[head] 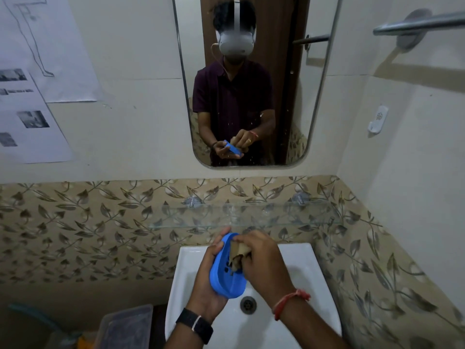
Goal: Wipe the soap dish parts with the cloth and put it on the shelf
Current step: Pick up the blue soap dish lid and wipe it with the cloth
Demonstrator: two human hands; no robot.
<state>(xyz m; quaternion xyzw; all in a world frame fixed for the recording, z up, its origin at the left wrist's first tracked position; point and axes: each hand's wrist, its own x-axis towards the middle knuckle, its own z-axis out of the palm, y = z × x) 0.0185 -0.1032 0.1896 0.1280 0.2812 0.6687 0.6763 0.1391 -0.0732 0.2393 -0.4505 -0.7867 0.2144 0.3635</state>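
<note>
A blue oval soap dish part (225, 280) with drain holes is held tilted over the sink, cupped from below and the left by my left hand (210, 280). My right hand (264, 263) presses a tan cloth (239, 251) into the dish's hollow, its fingers closed around the cloth. The glass shelf (251, 216) runs along the wall just above and behind my hands. I see only one dish part.
A white sink (302, 268) with a metal drain (248, 304) lies under my hands. The mirror (249, 96) above reflects a person. A clear plastic box (125, 326) sits low on the left. A towel bar (417, 23) projects at the upper right. Papers (32, 96) hang left.
</note>
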